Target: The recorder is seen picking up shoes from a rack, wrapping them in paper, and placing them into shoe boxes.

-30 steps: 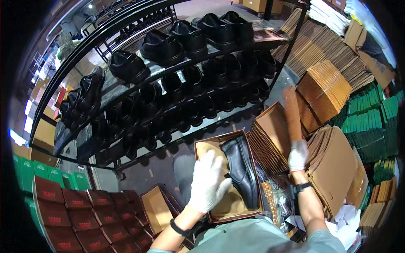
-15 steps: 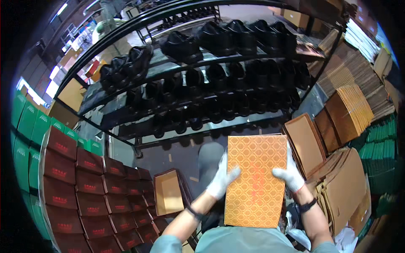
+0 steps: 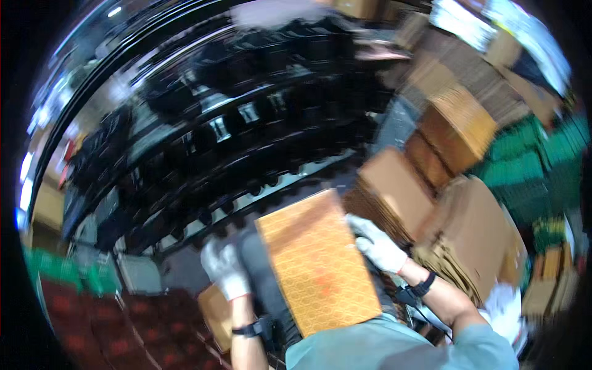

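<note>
On my feed the right hand (image 3: 381, 248) has its fingers loosely extended at the box's upper right edge, gripping nothing I can see; contact I can't tell. The left hand (image 3: 226, 269), blurred, sits apart from the box, fingers parted, apparently empty. Between them the patterned box (image 3: 320, 265) lies slantwise over the lap (image 3: 259, 271), lid face up. I judge the step as handling a covered box; lifting it would call for both palms on its sides. The lid is flat, rectangular, golden, lattice-printed; the gloves look soft and white. Beyond stand matt brown cardboard pieces (image 3: 401, 191).
</note>
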Tool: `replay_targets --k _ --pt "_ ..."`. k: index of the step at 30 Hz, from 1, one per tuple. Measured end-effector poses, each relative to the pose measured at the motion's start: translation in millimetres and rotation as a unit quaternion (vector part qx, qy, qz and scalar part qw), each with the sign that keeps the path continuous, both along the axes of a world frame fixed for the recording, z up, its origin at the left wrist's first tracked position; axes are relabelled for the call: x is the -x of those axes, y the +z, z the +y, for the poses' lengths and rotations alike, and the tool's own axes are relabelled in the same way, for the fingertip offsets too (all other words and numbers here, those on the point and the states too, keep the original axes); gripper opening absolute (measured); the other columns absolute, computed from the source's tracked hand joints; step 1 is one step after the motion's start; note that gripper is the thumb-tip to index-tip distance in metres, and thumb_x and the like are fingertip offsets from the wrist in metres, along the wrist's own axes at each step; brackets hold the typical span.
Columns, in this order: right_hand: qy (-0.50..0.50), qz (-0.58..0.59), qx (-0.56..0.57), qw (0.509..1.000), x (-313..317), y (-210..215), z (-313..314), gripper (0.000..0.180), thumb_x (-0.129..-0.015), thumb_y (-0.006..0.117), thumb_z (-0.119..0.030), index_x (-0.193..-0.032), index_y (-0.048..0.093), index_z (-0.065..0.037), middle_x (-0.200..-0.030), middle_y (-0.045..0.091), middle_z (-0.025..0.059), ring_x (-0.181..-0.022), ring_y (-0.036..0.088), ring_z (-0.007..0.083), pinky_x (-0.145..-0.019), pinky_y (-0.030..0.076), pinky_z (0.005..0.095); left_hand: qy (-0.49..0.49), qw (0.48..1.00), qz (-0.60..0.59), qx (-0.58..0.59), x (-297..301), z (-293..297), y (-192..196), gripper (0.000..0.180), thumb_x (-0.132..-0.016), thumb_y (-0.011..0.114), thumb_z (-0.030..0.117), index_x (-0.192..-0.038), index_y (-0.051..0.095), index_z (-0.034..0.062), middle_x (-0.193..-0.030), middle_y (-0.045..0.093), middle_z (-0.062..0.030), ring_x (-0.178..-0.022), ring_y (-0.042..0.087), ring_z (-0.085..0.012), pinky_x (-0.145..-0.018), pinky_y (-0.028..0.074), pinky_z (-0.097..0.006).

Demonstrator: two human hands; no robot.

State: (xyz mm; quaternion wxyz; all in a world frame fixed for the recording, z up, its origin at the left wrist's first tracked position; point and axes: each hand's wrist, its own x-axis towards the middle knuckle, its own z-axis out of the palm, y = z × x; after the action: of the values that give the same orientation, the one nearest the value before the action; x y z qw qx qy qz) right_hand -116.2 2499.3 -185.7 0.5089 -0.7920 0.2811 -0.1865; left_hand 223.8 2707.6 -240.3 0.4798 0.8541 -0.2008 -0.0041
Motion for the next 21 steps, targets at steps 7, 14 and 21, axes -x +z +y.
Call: replay_targets --k 7,14,21 --pt "-0.337 0.395 0.281 0.807 202.5 108.4 1.8 0.042 -0.093 0.077 -0.036 -0.116 0.075 -0.001 -0.112 0.073 0.0246 -0.105 0.073 0.0420 -0.097 0.059 0.0524 -0.228 0.752 0.105 -0.609 -51.3 261.1 -299.6 0.060 -0.090 0.079 0.023 -0.147 0.066 0.0080 -0.135 0.074 -0.0295 -0.116 0.078 -0.0405 -0.100 0.062 -0.049" --pt "-0.307 0.493 0.169 0.797 318.6 77.0 1.3 0.024 -0.083 0.071 -0.024 -0.093 0.081 -0.004 -0.093 0.076 0.0258 -0.091 0.075 0.0441 -0.085 0.059 0.0534 -0.277 0.827 0.219 -0.437 -89.8 240.6 -237.7 0.028 -0.101 0.070 0.032 -0.110 0.085 0.0103 -0.103 0.083 -0.0184 -0.083 0.081 -0.0304 -0.065 0.065 -0.044" --pt "-0.342 0.328 0.067 0.878 275.3 65.6 -27.0 0.023 -0.084 0.077 -0.021 -0.079 0.077 0.001 -0.070 0.072 0.0155 -0.064 0.070 0.0199 -0.064 0.055 0.0404 -0.176 0.830 0.122 -0.516 -0.5 322.2 -309.1 0.050 -0.093 0.076 0.040 -0.129 0.077 0.0042 -0.126 0.080 -0.0254 -0.117 0.076 -0.0467 -0.104 0.059 -0.052"
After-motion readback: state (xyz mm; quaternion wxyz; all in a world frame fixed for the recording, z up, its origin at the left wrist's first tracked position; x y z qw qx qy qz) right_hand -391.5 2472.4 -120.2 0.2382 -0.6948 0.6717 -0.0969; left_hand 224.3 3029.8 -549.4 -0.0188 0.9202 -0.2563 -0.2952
